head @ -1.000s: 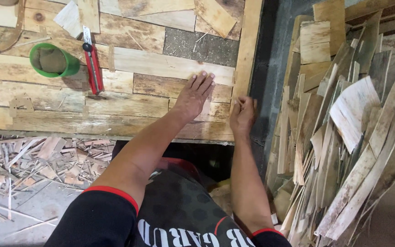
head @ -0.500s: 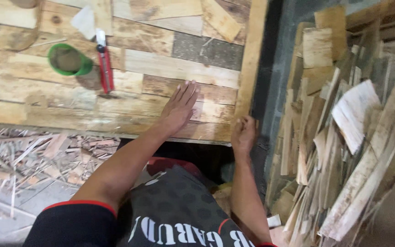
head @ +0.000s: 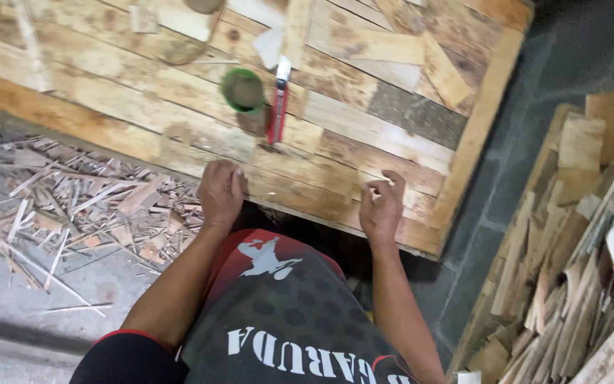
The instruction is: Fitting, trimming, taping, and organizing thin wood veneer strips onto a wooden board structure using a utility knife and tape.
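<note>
A wide panel point(head: 143, 114) of pale wooden planks lies on the floor in front of me. My left hand point(head: 220, 193) rests on its near edge with the fingers curled under, holding nothing. My right hand point(head: 382, 205) hovers at the near edge further right, fingers loosely bent and apart, empty. A green cup point(head: 242, 89) and a red-handled utility knife point(head: 278, 108) lie on the planks beyond my hands.
Splintered wood scraps point(head: 79, 206) litter the grey floor at the left. A heap of thin wooden boards point(head: 591, 263) is stacked at the right. A long wooden strip point(head: 479, 128) borders the panel's right side. Loose offcuts point(head: 392, 46) lie at the panel's far end.
Both hands have pulled back from flat on the planks to the near edge, fingers now curled. The view has swung left, so the panel and cup sit further right.
</note>
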